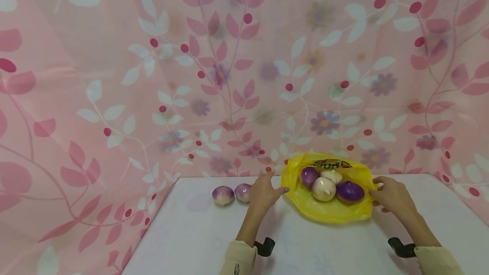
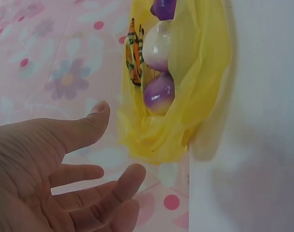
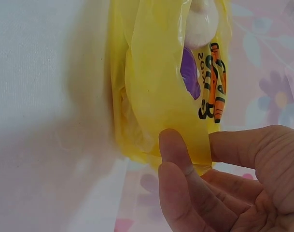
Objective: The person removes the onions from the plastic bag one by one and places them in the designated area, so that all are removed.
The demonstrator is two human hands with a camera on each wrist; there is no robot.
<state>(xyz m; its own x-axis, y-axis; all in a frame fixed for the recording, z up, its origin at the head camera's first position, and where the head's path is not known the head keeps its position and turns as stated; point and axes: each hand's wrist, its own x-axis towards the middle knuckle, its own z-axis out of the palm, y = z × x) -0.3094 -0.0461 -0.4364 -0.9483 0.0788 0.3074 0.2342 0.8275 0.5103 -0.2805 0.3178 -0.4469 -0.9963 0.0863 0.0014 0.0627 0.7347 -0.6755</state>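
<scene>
A yellow plastic bag [image 1: 324,215] with dark printing lies open-mouthed on the table, several shiny onions inside it. Among them are a dark purple onion [image 1: 350,192] and a white onion [image 1: 324,189]. My right hand [image 1: 393,196] pinches the bag's right edge between thumb and fingers, as the right wrist view shows. Just off the bag's left side, my left hand [image 1: 263,194] has its fingers spread and loosely bent, holding nothing; a small gap shows in the left wrist view. Two purple-and-white onions, one outer [image 1: 223,195] and one partly behind my left hand [image 1: 243,192], lie outside the bag.
The white table [image 1: 183,232] extends in front of and beside the bag. A pink floral curtain [image 1: 244,75] hangs right behind the table's far edge. Dark wrist-camera mounts [image 1: 265,247] sit at both wrists.
</scene>
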